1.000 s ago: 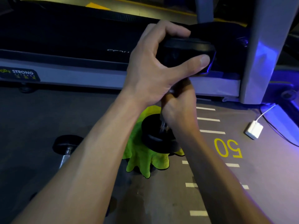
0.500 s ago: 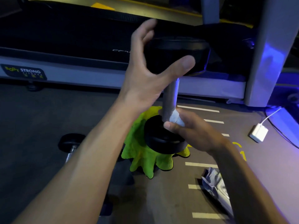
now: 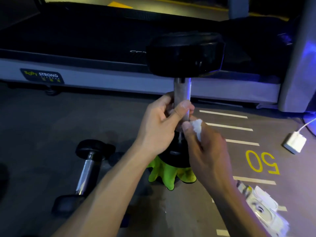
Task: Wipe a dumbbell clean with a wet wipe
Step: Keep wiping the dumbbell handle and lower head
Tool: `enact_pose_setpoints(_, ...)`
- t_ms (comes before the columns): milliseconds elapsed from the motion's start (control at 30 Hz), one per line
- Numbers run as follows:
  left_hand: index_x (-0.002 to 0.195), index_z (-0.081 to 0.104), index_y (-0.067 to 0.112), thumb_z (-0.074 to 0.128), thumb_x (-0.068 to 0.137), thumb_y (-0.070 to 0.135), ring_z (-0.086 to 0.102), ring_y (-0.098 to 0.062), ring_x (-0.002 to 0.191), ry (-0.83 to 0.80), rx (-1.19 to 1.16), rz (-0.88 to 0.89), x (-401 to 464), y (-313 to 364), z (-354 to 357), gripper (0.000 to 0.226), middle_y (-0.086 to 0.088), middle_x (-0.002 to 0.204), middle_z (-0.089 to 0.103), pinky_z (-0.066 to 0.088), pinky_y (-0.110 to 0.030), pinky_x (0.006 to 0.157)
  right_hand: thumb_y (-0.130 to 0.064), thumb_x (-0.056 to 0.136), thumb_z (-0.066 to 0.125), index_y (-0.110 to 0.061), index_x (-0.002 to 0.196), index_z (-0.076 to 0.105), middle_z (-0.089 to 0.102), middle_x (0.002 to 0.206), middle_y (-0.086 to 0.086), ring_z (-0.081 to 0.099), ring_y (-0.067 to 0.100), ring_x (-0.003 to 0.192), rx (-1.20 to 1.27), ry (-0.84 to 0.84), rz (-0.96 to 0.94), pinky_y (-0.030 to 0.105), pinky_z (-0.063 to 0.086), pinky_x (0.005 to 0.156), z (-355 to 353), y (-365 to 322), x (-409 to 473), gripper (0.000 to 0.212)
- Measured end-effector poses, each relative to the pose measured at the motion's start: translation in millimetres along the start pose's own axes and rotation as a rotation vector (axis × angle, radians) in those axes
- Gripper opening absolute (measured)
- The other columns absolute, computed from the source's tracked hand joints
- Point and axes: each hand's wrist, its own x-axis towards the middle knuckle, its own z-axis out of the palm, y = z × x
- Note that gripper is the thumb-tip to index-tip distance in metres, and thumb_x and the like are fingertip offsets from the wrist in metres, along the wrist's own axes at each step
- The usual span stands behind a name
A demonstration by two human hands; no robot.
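Dropping from the top head, left hand (image 3: 159, 127) is now gripping the handle of the dumbbell (image 3: 182, 98), standing upright on a green cloth (image 3: 164, 175); right fingers (image 3: 189, 132) are pinching the wet wipe (image 3: 197, 128) against it. Loosening my grip risks toppling it.

Floor (image 3: 51, 120): 2nd dumbbell (image 3: 85, 170), green cloth (image 3: 164, 175), charger (image 3: 295, 141), wipes pack (image 3: 263, 207).

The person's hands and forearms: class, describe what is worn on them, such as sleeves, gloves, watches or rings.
Both the left hand and the right hand are bare, with no gloves. No ring, watch or wristband shows. Both forearms are uncovered as far as the frame edge, so no sleeve is visible. Fingernails look short and plain.
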Motion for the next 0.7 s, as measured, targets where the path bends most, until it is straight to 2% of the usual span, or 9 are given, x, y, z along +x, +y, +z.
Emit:
enact_pose_setpoints(100, 0.107, 0.069, 0.012, 0.061, 0.105, 0.015, 0.075, -0.012, 0.088, 0.047, -0.037, 0.01, -9, 0, -8, 0.009, -0.003, 0.094, 0.077, 0.062, -0.026, 0.079, -0.037, 0.109, 0.041, -0.017, 0.072, 0.053, 0.05, 0.061, -0.004, 0.045, 0.008, 0.058, 0.132, 0.107, 0.016, 0.035, 0.04, 0.055, 14, -6, -10, 0.044)
enact_pose_setpoints(167, 0.109, 0.068, 0.017, 0.061, 0.1, 0.019, 0.075, -0.017, 0.094, 0.056, -0.051, 0.029, -20, 2, -22, 0.011, -0.001, 0.095, 0.077, 0.061, -0.032, 0.087, -0.037, 0.108, 0.038, -0.018, 0.097, 0.072, 0.072, 0.084, -0.005, 0.065, 0.004, 0.08, 0.295, 0.147, 0.072, 0.035, 0.053, 0.074, 22, -14, -18, 0.041)
enact_pose_setpoints(233, 0.111, 0.068, 0.017, 0.06, 0.096, 0.022, 0.074, -0.015, 0.092, 0.083, -0.001, 0.037, -34, 8, -45, 0.017, 0.001, 0.093, 0.077, 0.06, -0.03, 0.087, -0.036, 0.107, 0.037, -0.024, 0.119, 0.072, 0.076, 0.114, -0.007, 0.067, 0.004, 0.113, 0.518, 0.121, 0.13, 0.031, 0.053, 0.097, 33, -21, -28, 0.039)
enact_pose_setpoints(300, 0.11, 0.069, 0.016, 0.061, 0.095, 0.025, 0.073, -0.011, 0.086, 0.137, 0.105, 0.022, -54, 14, -75, 0.019, 0.001, 0.089, 0.077, 0.059, -0.024, 0.08, -0.037, 0.106, 0.039, -0.024, 0.119, 0.073, 0.073, 0.123, -0.005, 0.065, 0.014, 0.121, 0.595, 0.026, 0.171, 0.037, 0.05, 0.102, 50, -29, -40, 0.039)
enact_pose_setpoints(367, 0.106, 0.071, 0.017, 0.062, 0.094, 0.028, 0.071, -0.011, 0.079, 0.179, 0.234, -0.014, -76, 19, -109, 0.018, -0.001, 0.086, 0.076, 0.058, -0.022, 0.074, -0.041, 0.104, 0.041, -0.027, 0.111, 0.076, 0.072, 0.116, -0.006, 0.067, 0.014, 0.111, 0.617, -0.06, 0.232, 0.031, 0.05, 0.094, 69, -33, -55, 0.038)
enact_pose_setpoints(467, 0.103, 0.072, 0.022, 0.065, 0.092, 0.031, 0.068, -0.011, 0.075, 0.265, 0.482, -0.104, -110, 15, -170, 0.015, -0.006, 0.084, 0.075, 0.054, -0.02, 0.069, -0.044, 0.104, 0.051, -0.029, 0.099, 0.076, 0.074, 0.087, -0.012, 0.068, 0.004, 0.074, 0.695, -0.232, 0.453, 0.021, 0.052, 0.067, 101, -38, -76, 0.029)
enact_pose_setpoints(533, 0.1, 0.072, 0.028, 0.067, 0.09, 0.039, 0.066, -0.014, 0.07, 0.371, 0.615, -0.212, -124, 2, -214, 0.016, -0.008, 0.08, 0.073, 0.054, -0.03, 0.065, -0.031, 0.103, 0.058, -0.028, 0.101, 0.074, 0.07, 0.074, -0.014, 0.06, 0.001, 0.058, 0.712, -0.362, 0.554, 0.023, 0.052, 0.057, 118, -37, -89, 0.017)
enact_pose_setpoints(600, 0.092, 0.071, 0.028, 0.068, 0.087, 0.048, 0.059, -0.015, 0.062, 0.466, 0.741, -0.316, -128, -18, -259, 0.021, 0.0, 0.071, 0.067, 0.05, -0.037, 0.064, -0.022, 0.099, 0.065, -0.028, 0.105, 0.071, 0.071, 0.074, -0.011, 0.059, 0.003, 0.056, 0.686, -0.474, 0.576, 0.02, 0.051, 0.055, 133, -35, -95, 0.011)
enact_pose_setpoints(700, 0.088, 0.069, 0.018, 0.07, 0.091, 0.047, 0.059, -0.027, 0.067, 0.523, 0.889, -0.472, -117, -52, -321, 0.03, -0.004, 0.072, 0.066, 0.05, -0.042, 0.07, -0.016, 0.09, 0.076, -0.032, 0.115, 0.066, 0.073, 0.081, -0.003, 0.064, 0.011, 0.057, 0.562, -0.597, 0.56, 0.02, 0.051, 0.056, 155, -31, -95, 0.031)
